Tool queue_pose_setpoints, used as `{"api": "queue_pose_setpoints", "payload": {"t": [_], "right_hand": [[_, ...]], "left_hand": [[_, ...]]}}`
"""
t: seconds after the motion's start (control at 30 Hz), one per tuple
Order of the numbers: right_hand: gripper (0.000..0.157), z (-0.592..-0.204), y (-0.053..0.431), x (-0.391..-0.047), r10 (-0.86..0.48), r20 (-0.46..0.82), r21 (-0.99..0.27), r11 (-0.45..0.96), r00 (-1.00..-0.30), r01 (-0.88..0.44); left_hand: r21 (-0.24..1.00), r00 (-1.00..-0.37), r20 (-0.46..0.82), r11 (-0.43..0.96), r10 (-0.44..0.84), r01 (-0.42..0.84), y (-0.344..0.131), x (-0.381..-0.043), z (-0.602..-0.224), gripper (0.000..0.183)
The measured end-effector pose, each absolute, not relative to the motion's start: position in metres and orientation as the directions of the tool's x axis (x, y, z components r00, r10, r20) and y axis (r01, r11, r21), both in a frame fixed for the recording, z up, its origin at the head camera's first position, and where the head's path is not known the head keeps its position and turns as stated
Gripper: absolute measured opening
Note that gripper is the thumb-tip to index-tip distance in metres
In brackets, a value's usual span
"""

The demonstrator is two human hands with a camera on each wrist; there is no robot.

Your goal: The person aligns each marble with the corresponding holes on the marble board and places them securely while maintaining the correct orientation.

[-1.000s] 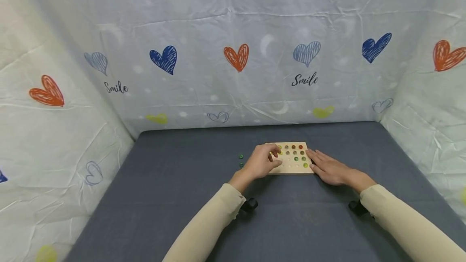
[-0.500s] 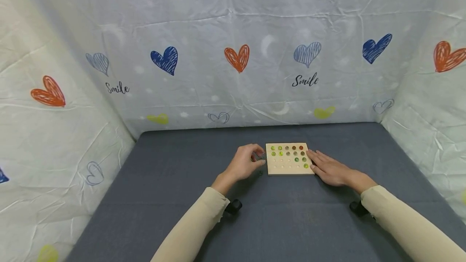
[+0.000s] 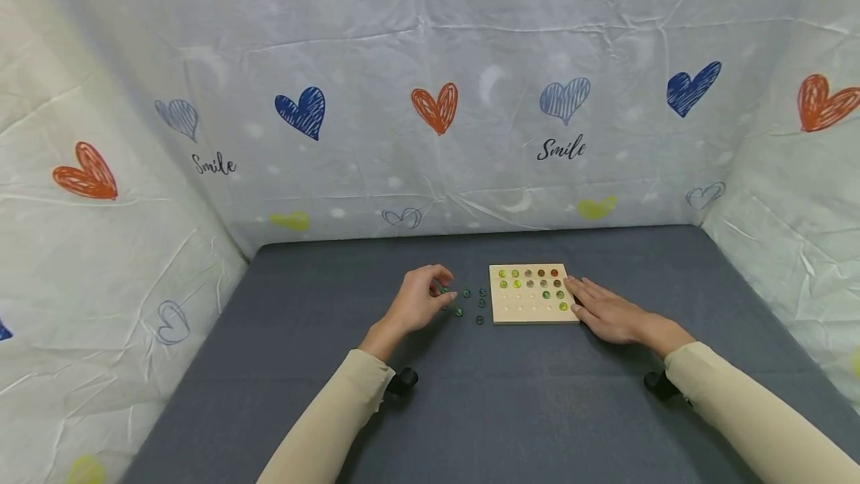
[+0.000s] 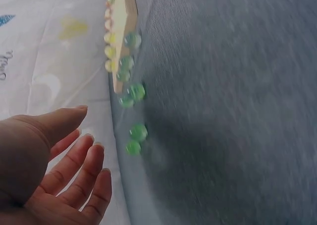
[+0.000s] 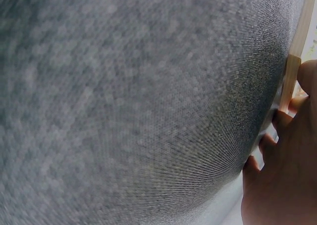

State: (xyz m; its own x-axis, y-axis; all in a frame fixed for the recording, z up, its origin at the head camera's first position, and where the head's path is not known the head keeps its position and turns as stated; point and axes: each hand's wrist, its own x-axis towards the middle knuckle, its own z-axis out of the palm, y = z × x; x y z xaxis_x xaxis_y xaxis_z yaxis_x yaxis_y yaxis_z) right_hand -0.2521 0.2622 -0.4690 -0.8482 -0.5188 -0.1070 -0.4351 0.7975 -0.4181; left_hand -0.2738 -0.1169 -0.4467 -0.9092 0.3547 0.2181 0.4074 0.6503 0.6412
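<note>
In the head view, a light wooden board (image 3: 531,317) with rows of small hollows lies on the table. Yellow marbles (image 3: 515,284), reddish-brown marbles (image 3: 554,273) and green marbles (image 3: 546,295) sit in some of them. My left hand (image 3: 411,303) hovers left of the board, over loose green marbles (image 3: 480,320). The left wrist view has its fingers loosely bent, thumb apart, nothing seen between them, with green marbles (image 4: 138,132) beyond. My right hand (image 3: 608,314) lies with straight fingers against the board's right edge; the right wrist view shows its fingertips touching the wooden side (image 5: 291,81).
A dark grey cloth (image 3: 537,409) covers the table. Behind and at both sides hangs a pale curtain (image 3: 376,163) printed with hearts. Loose marbles lie between my left hand and the board's left edge.
My left hand has moved left, from over the board's left part to the loose green marbles, uncovering the yellow marbles and several green ones. The right hand has stayed at the board's edge.
</note>
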Motion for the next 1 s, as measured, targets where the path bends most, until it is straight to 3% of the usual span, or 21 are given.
{"api": "queue_pose_setpoints", "payload": {"t": [1.0], "right_hand": [[0.062, -0.468, 0.263, -0.252, -0.518, -0.112, -0.421, 0.798, -0.848, -0.432]], "left_hand": [[0.670, -0.959, 0.106, 0.694, 0.264, 0.265, -0.133, -0.302, -0.473, 0.020]]}}
